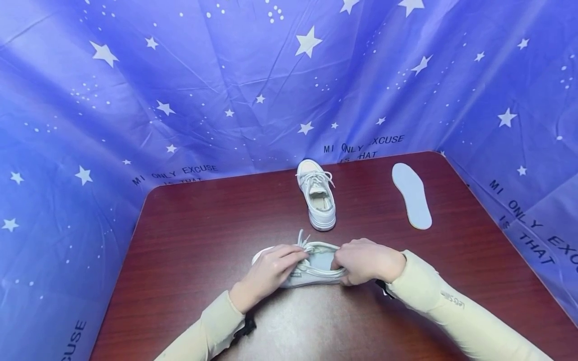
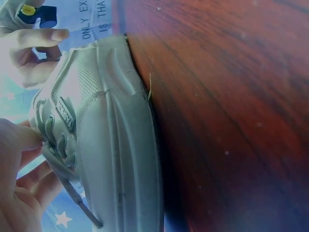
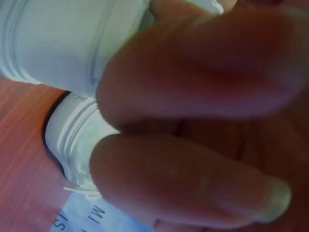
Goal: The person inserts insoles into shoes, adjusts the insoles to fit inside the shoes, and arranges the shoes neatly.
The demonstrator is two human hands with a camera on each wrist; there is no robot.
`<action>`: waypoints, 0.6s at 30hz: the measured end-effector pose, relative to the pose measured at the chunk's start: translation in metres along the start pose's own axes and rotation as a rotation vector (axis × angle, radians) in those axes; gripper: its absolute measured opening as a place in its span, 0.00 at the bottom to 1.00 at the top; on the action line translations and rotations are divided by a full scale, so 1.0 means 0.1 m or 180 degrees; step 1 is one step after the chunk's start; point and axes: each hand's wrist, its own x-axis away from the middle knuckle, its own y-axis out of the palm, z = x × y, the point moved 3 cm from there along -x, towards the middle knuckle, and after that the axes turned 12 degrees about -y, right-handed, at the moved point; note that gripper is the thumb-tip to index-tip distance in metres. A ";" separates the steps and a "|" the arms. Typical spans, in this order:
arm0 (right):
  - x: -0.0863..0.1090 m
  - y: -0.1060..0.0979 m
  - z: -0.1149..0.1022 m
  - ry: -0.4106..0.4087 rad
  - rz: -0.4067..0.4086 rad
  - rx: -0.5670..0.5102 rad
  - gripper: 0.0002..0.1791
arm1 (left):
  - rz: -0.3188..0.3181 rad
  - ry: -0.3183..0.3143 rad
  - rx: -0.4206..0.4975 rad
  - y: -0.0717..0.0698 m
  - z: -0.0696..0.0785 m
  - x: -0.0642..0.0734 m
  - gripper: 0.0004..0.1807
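Observation:
A white lace-up sneaker [image 1: 311, 279] lies sideways before me, toe to the left, sole on the table. My left hand [image 1: 277, 264] reaches over its front and pinches the laces and tongue at the opening; the left wrist view shows the fingers at the lace rows [image 2: 60, 145]. At the heel end, my right hand [image 1: 367, 261] grips the collar, with part of the hand dipping into the opening. A pale grey-blue lining or insole [image 1: 321, 259] shows inside the shoe. In the right wrist view, curled fingers [image 3: 193, 82] cover much of the heel [image 3: 63, 43].
Behind it stands a second white sneaker [image 1: 322, 218], toe pointing away, laces tied. A pale loose insole [image 1: 412, 195] lies flat at the back right of the dark red wooden table [image 1: 203, 215]. Blue star-printed cloth [image 1: 253, 75] hangs around the table's back and sides.

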 end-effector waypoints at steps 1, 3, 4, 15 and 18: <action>0.00 0.00 0.00 0.0007 -0.0015 0.0001 0.13 | -0.0007 -0.0004 0.0013 0.00 0.00 0.00 0.15; -0.01 -0.01 0.01 0.0024 -0.0047 -0.0030 0.10 | -0.0009 -0.0002 0.0020 0.01 0.00 0.00 0.16; -0.01 -0.02 0.02 0.0035 -0.0036 -0.0054 0.08 | -0.0011 -0.0001 0.0019 0.01 0.00 0.00 0.16; -0.04 0.02 0.04 0.0043 0.0289 0.0209 0.11 | -0.0030 -0.0029 0.0009 0.01 -0.02 0.01 0.16; -0.04 0.05 0.02 0.0046 0.0338 0.0314 0.12 | -0.0044 -0.0049 0.0016 0.01 -0.01 0.01 0.15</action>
